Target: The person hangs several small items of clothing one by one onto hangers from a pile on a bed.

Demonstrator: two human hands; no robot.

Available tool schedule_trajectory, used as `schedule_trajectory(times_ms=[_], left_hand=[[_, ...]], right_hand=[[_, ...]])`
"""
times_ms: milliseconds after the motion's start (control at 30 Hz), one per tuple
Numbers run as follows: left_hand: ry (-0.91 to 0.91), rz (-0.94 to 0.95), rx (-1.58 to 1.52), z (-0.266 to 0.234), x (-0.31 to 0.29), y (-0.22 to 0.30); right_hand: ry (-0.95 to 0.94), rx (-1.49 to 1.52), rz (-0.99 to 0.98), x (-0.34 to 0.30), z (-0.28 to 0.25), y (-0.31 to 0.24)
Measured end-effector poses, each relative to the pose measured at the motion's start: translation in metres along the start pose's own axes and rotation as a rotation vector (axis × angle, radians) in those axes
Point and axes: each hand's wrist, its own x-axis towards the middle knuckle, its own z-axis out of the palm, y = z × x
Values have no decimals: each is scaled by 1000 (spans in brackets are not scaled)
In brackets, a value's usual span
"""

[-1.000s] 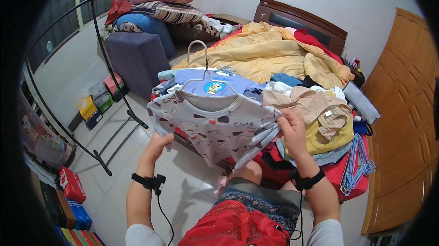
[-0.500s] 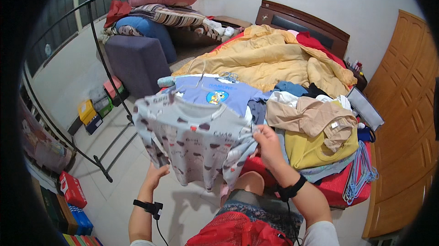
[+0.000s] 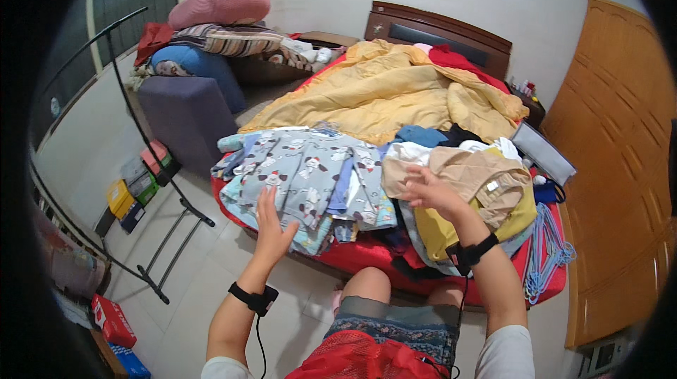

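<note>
The bed's near edge, covered by a red sheet (image 3: 356,259), curves across in front of the person's knees, with clothes piled close to it and some cloth hanging over. Tile floor (image 3: 218,255) runs along the left between the bed and a black clothes rack (image 3: 197,212), whose feet stand well apart from the sheet. On the right, a wooden door panel (image 3: 613,167) rises just beside the bed's corner, where a bunch of blue hangers (image 3: 546,255) lies by the edge, so the gap there looks narrow. A grey shirt (image 3: 303,174) with a dog print lies spread on top of the left pile, its lower part reaching toward the near edge. The left hand (image 3: 273,227) is over the shirt's lower left part, fingers straight and thumb held away, gripping nothing; whether the fingertips touch the cloth cannot be told. The right hand (image 3: 434,192) is spread with fingers slightly bent and nothing in it, in front of a beige shirt (image 3: 486,174) on the right pile; contact there is also unclear. A yellow top (image 3: 437,231) lies below the beige one, and a yellow quilt (image 3: 381,90) covers the bed behind both piles.
</note>
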Motion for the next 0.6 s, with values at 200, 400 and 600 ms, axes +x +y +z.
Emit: schedule_trajectory(times_ms=[200,400,600], left_hand=[[-211,176,-188,42,6,94],[-338,365,-344,108,29,167],[-361,473,-359,183,50,220]], right_hand=[[-135,-826,-233,-81,-46,-3],[156,-757,-106,-129,-111,-42],[526,-879,-245,-135,-162,18]])
